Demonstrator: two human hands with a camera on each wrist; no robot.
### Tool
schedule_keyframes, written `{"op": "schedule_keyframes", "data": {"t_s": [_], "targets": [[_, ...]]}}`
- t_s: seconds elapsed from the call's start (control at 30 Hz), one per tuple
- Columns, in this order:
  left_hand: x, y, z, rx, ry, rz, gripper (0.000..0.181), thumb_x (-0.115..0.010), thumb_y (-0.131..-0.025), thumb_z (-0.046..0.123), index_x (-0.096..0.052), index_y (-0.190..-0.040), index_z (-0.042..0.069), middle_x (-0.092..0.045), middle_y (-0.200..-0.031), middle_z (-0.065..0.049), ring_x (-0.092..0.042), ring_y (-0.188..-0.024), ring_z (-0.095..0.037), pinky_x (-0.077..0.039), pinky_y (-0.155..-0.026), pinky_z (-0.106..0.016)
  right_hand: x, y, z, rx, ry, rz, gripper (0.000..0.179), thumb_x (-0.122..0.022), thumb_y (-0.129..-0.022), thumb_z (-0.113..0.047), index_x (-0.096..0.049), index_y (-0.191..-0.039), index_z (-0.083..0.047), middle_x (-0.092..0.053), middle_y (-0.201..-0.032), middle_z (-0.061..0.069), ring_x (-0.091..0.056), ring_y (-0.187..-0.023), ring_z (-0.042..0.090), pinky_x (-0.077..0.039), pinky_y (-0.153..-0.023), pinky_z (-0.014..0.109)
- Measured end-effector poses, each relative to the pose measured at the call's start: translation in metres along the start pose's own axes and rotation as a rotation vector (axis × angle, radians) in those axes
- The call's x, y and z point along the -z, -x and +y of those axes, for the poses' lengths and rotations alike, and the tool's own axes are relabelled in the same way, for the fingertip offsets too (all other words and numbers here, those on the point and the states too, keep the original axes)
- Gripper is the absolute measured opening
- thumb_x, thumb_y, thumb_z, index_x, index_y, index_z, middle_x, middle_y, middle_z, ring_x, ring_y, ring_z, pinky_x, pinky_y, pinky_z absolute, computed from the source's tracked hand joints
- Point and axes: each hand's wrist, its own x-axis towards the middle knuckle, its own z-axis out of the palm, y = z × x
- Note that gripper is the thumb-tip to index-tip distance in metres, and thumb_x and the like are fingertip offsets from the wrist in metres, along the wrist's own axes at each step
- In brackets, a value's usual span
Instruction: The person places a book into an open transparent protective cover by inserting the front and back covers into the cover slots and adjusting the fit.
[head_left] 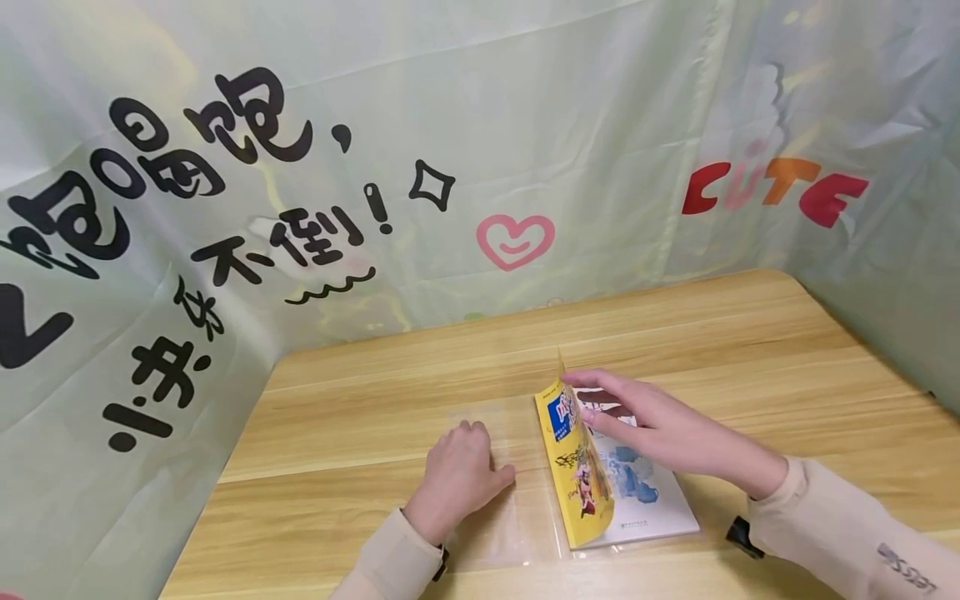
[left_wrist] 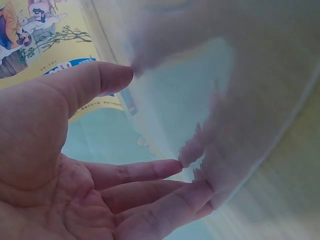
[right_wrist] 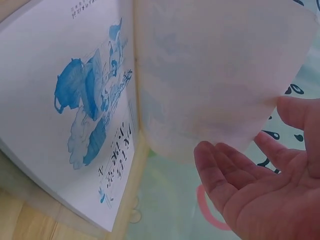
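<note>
A thin book with a yellow illustrated cover lies on the table, its cover lifted and standing steeply. Beneath the cover shows a white title page with a blue drawing. My right hand touches the inner side of the cover near its far end, fingers extended. In the right wrist view, the cover's pale inside rises beside the fingertips. Left of the book spreads a clear plastic sheet, which also shows under the book's near edge. My left hand rests on this sheet, thumb pointing toward the book.
The wooden table has a rounded far corner. Behind it hangs a pale green cloth with black lettering, a pink heart and coloured letters. A dark wrist strap shows by the right sleeve.
</note>
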Motion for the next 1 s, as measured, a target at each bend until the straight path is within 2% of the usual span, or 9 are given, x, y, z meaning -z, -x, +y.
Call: {"op": "schedule_keyframes", "data": {"t_s": [0.2,0.4,0.53,0.67,0.73,0.83,0.93,1.0], "targets": [[-0.001,0.001,-0.001,-0.006,0.013,0.011,0.038,-0.088,-0.079,0.029,-0.065,-0.087,-0.001,-0.061,-0.082,-0.01,-0.054,-0.066,-0.021,-0.053,-0.057,-0.037,-0.001,-0.001,-0.005,0.026,0.001,-0.022,0.049,-0.058,-0.112,-0.03,-0.049,-0.158,-0.015,-0.056,-0.159,0.014,-0.065,-0.138,0.035,-0.058,-0.108,0.051],[-0.001,0.0,-0.003,-0.007,0.023,0.002,0.03,-0.085,-0.08,0.021,-0.063,-0.086,0.001,-0.061,-0.083,-0.012,-0.054,-0.066,-0.022,-0.051,-0.055,-0.035,-0.004,-0.004,-0.009,0.011,0.062,-0.002,0.049,-0.058,-0.112,-0.036,-0.051,-0.157,-0.018,-0.057,-0.16,0.009,-0.058,-0.144,0.037,-0.051,-0.114,0.061],[0.001,-0.001,-0.004,-0.023,0.026,-0.014,0.035,-0.084,-0.081,0.019,-0.065,-0.102,-0.002,-0.063,-0.084,-0.012,-0.056,-0.068,-0.023,-0.054,-0.057,-0.038,-0.008,-0.006,-0.008,0.004,0.094,0.007,0.048,-0.056,-0.113,-0.04,-0.052,-0.156,-0.02,-0.056,-0.16,0.009,-0.055,-0.146,0.039,-0.049,-0.115,0.066],[0.002,0.0,-0.006,-0.076,0.034,-0.023,0.045,-0.081,-0.085,0.013,-0.061,-0.124,0.001,-0.065,-0.087,-0.015,-0.059,-0.066,-0.025,-0.052,-0.054,-0.039,-0.012,-0.009,-0.007,0.001,0.11,-0.005,0.048,-0.054,-0.113,-0.043,-0.051,-0.157,-0.023,-0.052,-0.162,0.01,-0.055,-0.145,0.036,-0.049,-0.114,0.065],[0.003,0.0,-0.007,-0.103,0.031,-0.033,0.051,-0.077,-0.089,0.01,-0.058,-0.135,0.005,-0.071,-0.098,-0.023,-0.065,-0.069,-0.031,-0.056,-0.056,-0.043,-0.014,-0.011,-0.006,0.005,0.113,-0.013,0.048,-0.053,-0.113,-0.044,-0.051,-0.157,-0.024,-0.049,-0.164,0.011,-0.052,-0.147,0.037,-0.047,-0.115,0.065],[0.006,0.0,-0.006,-0.129,0.014,-0.058,0.052,-0.073,-0.094,0.009,-0.057,-0.144,0.012,-0.071,-0.119,-0.036,-0.074,-0.086,-0.043,-0.062,-0.067,-0.052,-0.017,-0.012,-0.005,0.012,0.108,-0.029,0.047,-0.053,-0.113,-0.044,-0.053,-0.156,-0.025,-0.044,-0.168,0.013,-0.044,-0.154,0.043,-0.042,-0.118,0.069],[0.008,-0.001,-0.006,-0.131,0.017,-0.099,0.046,-0.07,-0.099,0.009,-0.06,-0.143,0.014,-0.068,-0.126,-0.039,-0.074,-0.085,-0.042,-0.062,-0.065,-0.047,-0.02,-0.013,-0.005,0.015,0.112,-0.05,0.046,-0.051,-0.114,-0.043,-0.053,-0.156,-0.024,-0.037,-0.172,0.019,-0.038,-0.157,0.05,-0.039,-0.118,0.074],[0.009,-0.001,-0.006,-0.125,0.022,-0.123,0.044,-0.069,-0.101,0.01,-0.062,-0.144,0.014,-0.069,-0.121,-0.035,-0.067,-0.074,-0.032,-0.056,-0.058,-0.038,-0.022,-0.012,-0.004,0.005,0.116,-0.067,0.047,-0.051,-0.114,-0.044,-0.052,-0.156,-0.025,-0.032,-0.174,0.021,-0.035,-0.158,0.051,-0.038,-0.119,0.075]]}}
